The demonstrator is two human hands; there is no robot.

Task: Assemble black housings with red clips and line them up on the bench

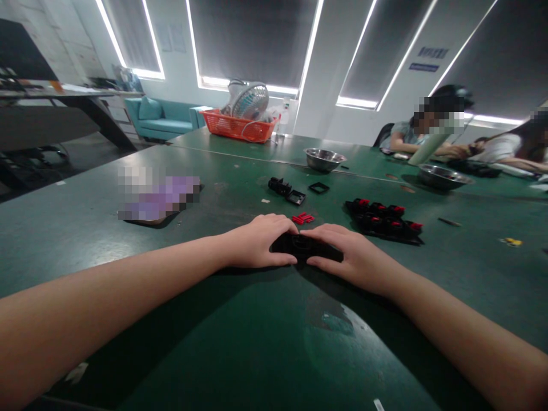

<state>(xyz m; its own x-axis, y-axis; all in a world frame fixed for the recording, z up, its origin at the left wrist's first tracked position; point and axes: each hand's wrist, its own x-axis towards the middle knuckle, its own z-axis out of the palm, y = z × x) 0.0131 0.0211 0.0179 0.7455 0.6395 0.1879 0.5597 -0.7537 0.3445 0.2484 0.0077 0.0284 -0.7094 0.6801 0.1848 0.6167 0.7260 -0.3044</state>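
Black part (299, 245): showing a dark, elongated body, too shadowed for finer shape to be told. Around it, going left to right over the green tabletop (171, 342), hard, scuffed and softly glossy: coming first to a purple slab (165, 197), flat and blurred by coarse pixels. Farther back, reaching an orange basket (237, 128) of perforated plastic, holding a fan (252, 101) with a round, ribbed guard. Nearer again, meeting a black toothed piece (279, 186), knobbly along its length, then, just beside it, a square black piece (295, 197) with a raised rim. Lying next, slim red pieces (303, 218) in a loose heap, then a thin black frame (320, 191). Shining behind, a round steel bowl (324, 160); spreading to the right, angular black assemblies (383, 222) with bright red inserts. Gleaming beyond these, a second steel bowl (443, 178), near people sitting at the far side.

Left hand (261, 242): curving fingers over the top and thumb along the near side, narrowed around the left end of the black part. Right hand (355, 251): mirroring that grip at the right end, fingers and thumb bending close, nearly meeting the left fingertips.

Resting between both palms, low over the tabletop, just nearer than the red pieces: the black part.
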